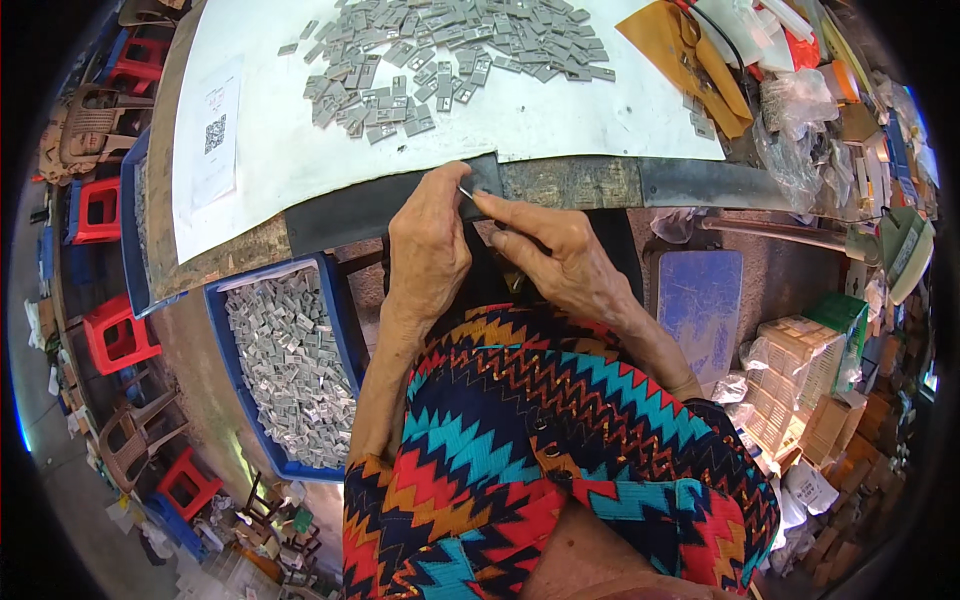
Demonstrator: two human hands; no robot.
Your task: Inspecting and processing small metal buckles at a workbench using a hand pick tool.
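Note:
My left hand and my right hand meet at the front edge of the worktable, fingertips together on a small grey metal piece. Both hands pinch it just below the table's dark edge strip. A heap of several similar small grey pieces lies on the white sheet covering the tabletop, beyond my hands. My lap, in a bright zigzag-patterned garment, fills the lower middle of the view.
A blue crate full of grey pieces stands on the floor at my left. A blue stool and stacked cardboard boxes are at my right. Plastic bags and clutter crowd the table's right end. Red stools stand far left.

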